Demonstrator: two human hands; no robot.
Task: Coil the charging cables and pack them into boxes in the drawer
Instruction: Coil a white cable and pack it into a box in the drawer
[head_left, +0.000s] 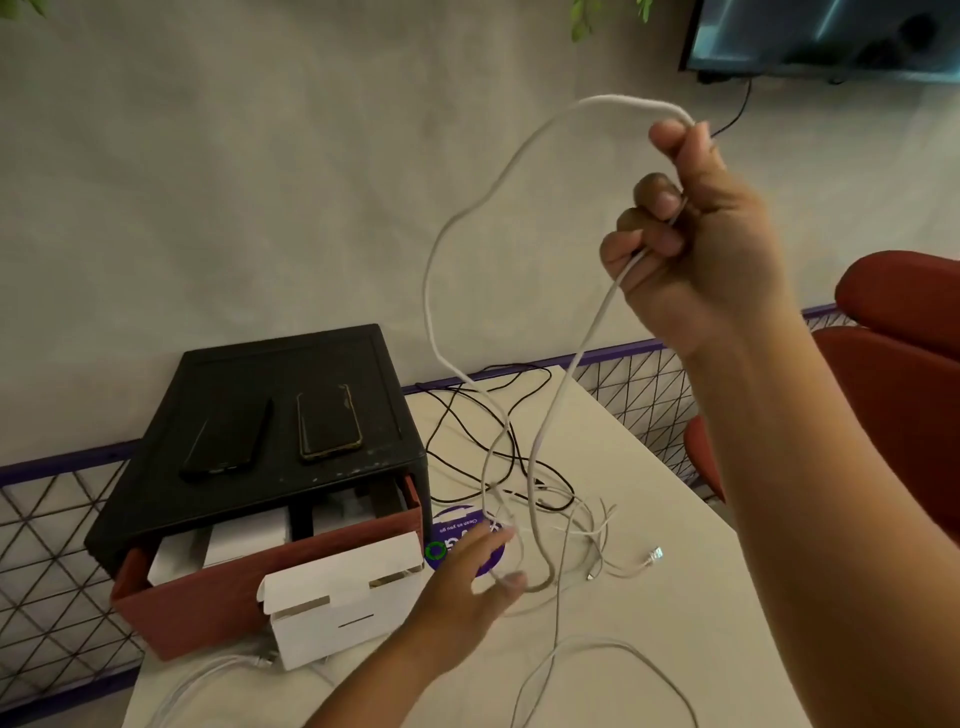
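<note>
Head view, down onto a white table (649, 519). Reads "Clean as you go" in white letters, upside down, on a round purple sticker (457, 525) stuck to the table just right of the drawer and partly covered by the left hand (467, 577). Grips a long white charging cable (441, 249) high in the right hand (691, 234), fingers curled tight round its strands, with one loop arching up and to the left and the rest hanging down to the table. Reaches low with the left hand, fingers spread and loose, blurred, at the cable's bottom loop; cannot tell whether touching. At the left, a black box-shaped plastic drawer unit (260, 364) with two dark phones (328, 422) lying flat on top, side by side. Under that top, a red-brown drawer (208, 597) pulled out, with white cardboard boxes (244, 540) standing inside. In front of the drawer, touching its face, a white cardboard box with an open lid flap (337, 618), its base on the table. Behind the hanging cable, thin black cables (467, 415) tangled on the table; nearer, more loose white cables (597, 530), one ending in a small plug (655, 555) at the right.
</note>
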